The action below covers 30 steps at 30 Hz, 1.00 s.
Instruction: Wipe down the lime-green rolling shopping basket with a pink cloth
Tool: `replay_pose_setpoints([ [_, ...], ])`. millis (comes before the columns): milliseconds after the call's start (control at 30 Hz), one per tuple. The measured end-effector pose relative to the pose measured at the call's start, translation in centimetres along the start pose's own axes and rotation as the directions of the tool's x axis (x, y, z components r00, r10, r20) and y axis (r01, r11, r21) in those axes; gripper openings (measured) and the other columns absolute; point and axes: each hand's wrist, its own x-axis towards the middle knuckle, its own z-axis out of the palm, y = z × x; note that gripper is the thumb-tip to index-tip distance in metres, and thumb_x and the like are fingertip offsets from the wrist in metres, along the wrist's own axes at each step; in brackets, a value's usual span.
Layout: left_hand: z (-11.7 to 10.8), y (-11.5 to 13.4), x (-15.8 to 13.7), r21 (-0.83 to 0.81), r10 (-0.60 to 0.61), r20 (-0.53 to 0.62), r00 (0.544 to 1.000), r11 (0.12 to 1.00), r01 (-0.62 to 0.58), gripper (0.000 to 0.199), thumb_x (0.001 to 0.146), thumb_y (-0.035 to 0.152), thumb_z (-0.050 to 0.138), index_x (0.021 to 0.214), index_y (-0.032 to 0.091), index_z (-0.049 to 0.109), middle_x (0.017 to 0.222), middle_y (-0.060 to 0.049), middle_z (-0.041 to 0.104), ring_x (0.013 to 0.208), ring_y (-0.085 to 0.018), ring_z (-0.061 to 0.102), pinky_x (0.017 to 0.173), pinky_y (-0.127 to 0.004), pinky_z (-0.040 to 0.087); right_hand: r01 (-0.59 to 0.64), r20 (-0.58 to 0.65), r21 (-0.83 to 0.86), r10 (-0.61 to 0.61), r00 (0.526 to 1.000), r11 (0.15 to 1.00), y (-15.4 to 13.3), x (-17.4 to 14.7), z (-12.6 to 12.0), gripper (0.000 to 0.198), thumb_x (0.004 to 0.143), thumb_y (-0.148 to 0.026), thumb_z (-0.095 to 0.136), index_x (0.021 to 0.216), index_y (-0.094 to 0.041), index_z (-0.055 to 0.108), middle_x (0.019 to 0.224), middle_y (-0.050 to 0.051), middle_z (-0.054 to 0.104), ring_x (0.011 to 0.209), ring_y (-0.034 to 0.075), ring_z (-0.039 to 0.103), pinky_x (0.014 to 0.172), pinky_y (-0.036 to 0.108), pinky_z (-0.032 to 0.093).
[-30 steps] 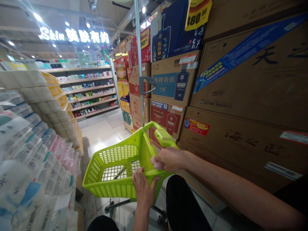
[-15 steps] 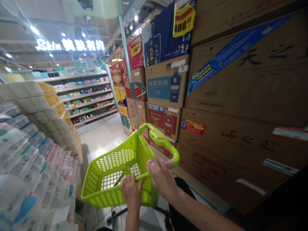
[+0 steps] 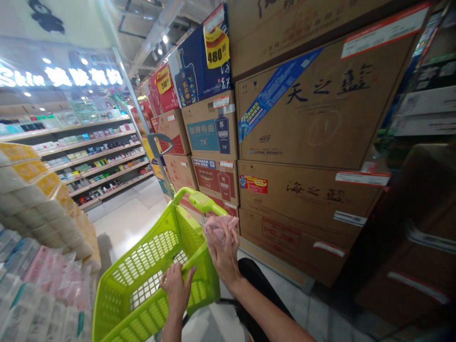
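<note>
- So the green cart [image 3: 203, 285] sits at lower centre of the frame, tipped at an angle, basket running toward the lower left.
- Left hand [image 3: 177, 285] is wrapped over the near rim of the basket, fingers on top.
- Right hand [image 3: 224, 254] is bunched around a pink cloth [image 3: 219, 225], pressed up against the cart's handle [image 3: 199, 202], right around frame centre.
- A thin metal pole [image 3: 133, 97] with a grey loop [image 3: 161, 142] on it rises from the handle's far corner and cuts across the view of the shelves [image 3: 103, 164] at left.
- The whole right side is basically walled off: big brown cartons [image 3: 302, 123], plus a blue box [image 3: 199, 64] higher up with a yellow 480 tag [image 3: 216, 50].
- Left edge is crowded too, wrapped packs [image 3: 46, 204] stacked high with pink packages [image 3: 57, 273] below.
- There's bare floor [image 3: 123, 221] between those stacks, left of centre.
- A black-clad leg [image 3: 265, 294] pokes in at the bottom, just beside the cart.
- Glowing "Skin" sign [image 3: 60, 77], upper left.
</note>
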Motion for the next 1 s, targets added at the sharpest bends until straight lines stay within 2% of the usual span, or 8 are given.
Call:
replay_pose_setpoints([
  [67, -0.2, 0.2, 0.3, -0.002, -0.009, 0.015, 1.000, 1.000, 0.009, 0.037, 0.089, 0.057, 0.044, 0.088, 0.022, 0.056, 0.093, -0.005, 0.066, 0.095, -0.023, 0.059, 0.094, -0.043, 0.031, -0.043, -0.053, 0.095, 0.048, 0.997, 0.995, 0.9, 2.2, 0.0, 0.053, 0.094, -0.017, 0.049, 0.143, -0.037, 0.044, 0.160, 0.003, 0.016, 0.148, 0.035, 0.013, 0.113, 0.065, 0.027],
  [133, -0.2, 0.6, 0.6, -0.004, -0.022, 0.025, 0.999, 1.000, 0.022, 0.037, 0.089, 0.057, 0.043, 0.089, 0.022, 0.056, 0.094, -0.005, 0.066, 0.097, -0.024, 0.059, 0.093, -0.043, 0.031, -0.082, -0.066, 0.200, 0.097, 0.993, 0.976, 1.3, 2.5, 0.9, 0.053, 0.096, -0.020, 0.046, 0.146, -0.032, 0.038, 0.161, 0.006, 0.016, 0.149, 0.033, 0.011, 0.114, 0.065, 0.026],
  [267, -0.1, 1.2, 1.3, -0.015, -0.045, 0.029, 0.999, 0.999, 0.046, 0.038, 0.089, 0.057, 0.043, 0.089, 0.022, 0.056, 0.097, -0.006, 0.067, 0.098, -0.025, 0.059, 0.094, -0.045, 0.031, -0.227, -0.092, 0.335, 0.271, 0.958, 0.915, 0.8, -2.1, 4.3, 0.054, 0.098, -0.022, 0.038, 0.151, -0.028, 0.027, 0.157, 0.013, 0.023, 0.147, 0.027, 0.023, 0.111, 0.057, 0.038],
  [367, 0.2, 1.1, 1.6, -0.026, -0.037, 0.024, 0.999, 0.999, 0.038, 0.040, 0.089, 0.058, 0.040, 0.088, 0.021, 0.056, 0.095, -0.006, 0.066, 0.098, -0.025, 0.059, 0.094, -0.046, 0.032, -0.260, -0.065, 0.377, 0.305, 0.950, 0.889, 1.2, -4.1, 6.1, 0.052, 0.099, -0.024, 0.034, 0.151, -0.028, 0.026, 0.154, 0.013, 0.031, 0.145, 0.024, 0.028, 0.109, 0.052, 0.042],
  [533, 0.4, 1.2, 1.7, -0.053, -0.046, 0.033, 0.998, 0.997, 0.048, 0.045, 0.088, 0.062, 0.040, 0.093, 0.021, 0.057, 0.099, -0.007, 0.066, 0.101, -0.027, 0.058, 0.096, -0.049, 0.031, -0.302, -0.246, 0.353, 0.400, 0.883, 0.885, 3.7, 3.2, 4.6, 0.047, 0.099, -0.030, 0.037, 0.145, -0.021, 0.038, 0.149, 0.016, 0.038, 0.142, 0.026, 0.033, 0.112, 0.055, 0.035],
  [633, 0.3, 2.0, 2.0, -0.100, -0.077, 0.061, 0.995, 0.992, 0.083, 0.046, 0.089, 0.063, 0.035, 0.089, 0.022, 0.056, 0.096, -0.005, 0.065, 0.100, -0.026, 0.058, 0.099, -0.050, 0.029, -0.306, -0.245, 0.356, 0.404, 0.882, 0.883, 3.6, 5.2, 4.1, 0.044, 0.099, -0.030, 0.038, 0.141, -0.020, 0.043, 0.146, 0.016, 0.043, 0.139, 0.025, 0.038, 0.113, 0.052, 0.035],
  [867, 0.2, 3.0, 3.0, -0.141, -0.114, 0.140, 0.984, 0.981, 0.134, 0.041, 0.096, 0.048, 0.024, 0.085, 0.023, 0.054, 0.093, -0.004, 0.062, 0.101, -0.023, 0.056, 0.097, -0.046, 0.030, -0.344, -0.030, 0.294, 0.368, 0.929, 0.892, 0.4, -7.3, 9.3, 0.057, 0.101, -0.024, 0.028, 0.155, -0.026, 0.012, 0.159, 0.014, 0.021, 0.150, 0.024, 0.015, 0.111, 0.053, 0.039],
  [1000, 0.1, 3.1, 3.2, -0.147, -0.098, 0.175, 0.980, 0.981, 0.124, 0.037, 0.097, 0.042, 0.026, 0.091, 0.023, 0.057, 0.095, -0.004, 0.062, 0.101, -0.022, 0.056, 0.091, -0.043, 0.032, -0.367, -0.027, 0.349, 0.401, 0.916, 0.862, -0.1, -5.5, 9.3, 0.056, 0.101, -0.024, 0.028, 0.155, -0.024, 0.013, 0.159, 0.014, 0.020, 0.149, 0.025, 0.017, 0.114, 0.055, 0.034],
])
